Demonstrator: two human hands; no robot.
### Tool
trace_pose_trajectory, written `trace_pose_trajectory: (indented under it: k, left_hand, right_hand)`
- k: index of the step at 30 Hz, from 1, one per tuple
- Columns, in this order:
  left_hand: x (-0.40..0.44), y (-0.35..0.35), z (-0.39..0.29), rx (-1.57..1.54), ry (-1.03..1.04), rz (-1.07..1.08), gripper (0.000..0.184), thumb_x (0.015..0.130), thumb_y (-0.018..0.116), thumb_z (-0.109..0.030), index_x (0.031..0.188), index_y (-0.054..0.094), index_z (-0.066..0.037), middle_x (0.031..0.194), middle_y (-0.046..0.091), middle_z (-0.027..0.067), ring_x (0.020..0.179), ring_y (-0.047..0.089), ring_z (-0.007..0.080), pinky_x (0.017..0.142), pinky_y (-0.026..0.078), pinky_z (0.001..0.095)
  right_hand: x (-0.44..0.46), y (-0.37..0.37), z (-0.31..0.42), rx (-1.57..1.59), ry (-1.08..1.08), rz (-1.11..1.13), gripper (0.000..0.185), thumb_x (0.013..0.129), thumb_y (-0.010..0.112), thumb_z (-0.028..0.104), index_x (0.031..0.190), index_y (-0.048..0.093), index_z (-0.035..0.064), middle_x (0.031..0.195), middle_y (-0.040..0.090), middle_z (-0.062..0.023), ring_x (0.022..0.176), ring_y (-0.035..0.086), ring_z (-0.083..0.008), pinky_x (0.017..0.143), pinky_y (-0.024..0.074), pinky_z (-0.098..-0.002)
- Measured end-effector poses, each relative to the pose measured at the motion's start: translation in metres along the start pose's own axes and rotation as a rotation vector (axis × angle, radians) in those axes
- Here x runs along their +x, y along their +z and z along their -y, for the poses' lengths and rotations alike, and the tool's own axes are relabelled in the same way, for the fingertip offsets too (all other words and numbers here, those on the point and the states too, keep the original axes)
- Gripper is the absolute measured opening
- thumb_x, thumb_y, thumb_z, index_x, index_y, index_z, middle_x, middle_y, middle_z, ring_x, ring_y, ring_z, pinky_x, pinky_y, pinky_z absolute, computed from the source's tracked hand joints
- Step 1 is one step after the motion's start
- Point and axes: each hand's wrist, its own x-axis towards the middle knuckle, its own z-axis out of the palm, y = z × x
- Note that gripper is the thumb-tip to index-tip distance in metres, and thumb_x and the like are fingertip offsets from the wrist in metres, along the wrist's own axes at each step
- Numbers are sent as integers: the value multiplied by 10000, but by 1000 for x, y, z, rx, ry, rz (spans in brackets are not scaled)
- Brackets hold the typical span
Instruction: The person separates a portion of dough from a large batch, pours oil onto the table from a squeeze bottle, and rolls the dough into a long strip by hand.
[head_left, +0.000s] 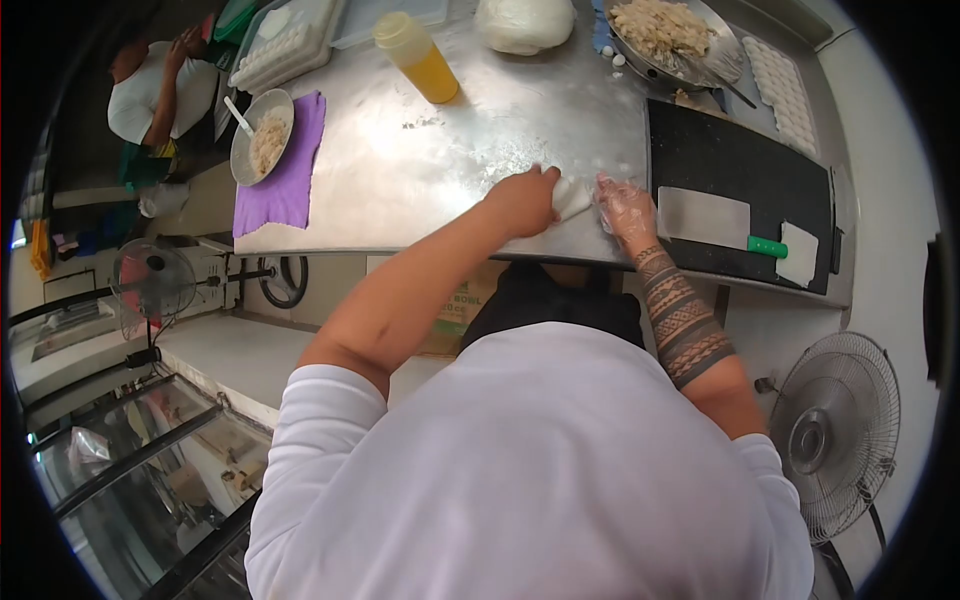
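Near the front edge of the steel worktop, a small soft white piece that looks like dough (572,198) lies between my hands. My left hand (525,202) is bare and closed on its left side, with the thumb and index finger showing above it. Close to the right side of the piece is my right hand (627,210), in a clear plastic glove. Its fingers are bent and closed, and whatever they hold is hidden. White flour is smeared on the metal just beyond my hands.
Left on the worktop (365,190), a bowl (240,165) stands on a purple cloth (308,140). A yellow squeeze bottle (420,62) and a wrapped white lump (525,22) stand behind. At right are a black board (710,150) with a scraper (700,217), a filling basin (650,68) and a dumpling tray (780,95).
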Motion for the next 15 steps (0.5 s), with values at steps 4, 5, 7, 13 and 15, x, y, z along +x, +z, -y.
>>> trace_pose_trajectory:
  k: [4,5,7,13,15]
  left_hand:
    - [-22,-8,-7,-206,25,-52,597,843,828,-158,1339,515,-44,1202,709,225,1136,677,421,973,545,464]
    - [-24,-14,-4,-294,23,-47,585,844,824,-139,1334,517,-49,1226,701,227,1146,674,414,974,546,459]
    - [-22,-1,19,-547,176,-201,596,820,838,-119,1323,525,-50,1277,680,223,1180,657,400,986,537,440]
    - [26,80,86,-415,236,-656,539,792,807,-123,1286,597,-75,1278,656,159,1187,617,366,1012,471,465]
    - [39,93,92,-211,146,-759,518,781,792,-117,1266,615,-71,1281,647,145,1188,594,368,1040,436,475]
  right_hand:
    - [8,15,16,801,364,36,784,1034,460,716,1253,717,8,978,761,-118,930,731,-289,785,543,-524]
    - [16,16,18,915,303,38,789,1036,458,714,1294,696,7,1062,753,-129,1007,724,-284,836,547,-514]
    - [18,8,34,1225,272,255,784,1043,462,699,1361,655,8,1205,721,-140,1146,687,-274,951,531,-493]
    - [36,37,106,845,125,488,701,1051,538,586,1433,602,1,1379,666,-195,1335,595,-323,1183,412,-427]
    - [37,65,105,181,-231,252,686,1044,562,550,1448,586,-5,1417,645,-219,1338,592,-359,1175,424,-409]
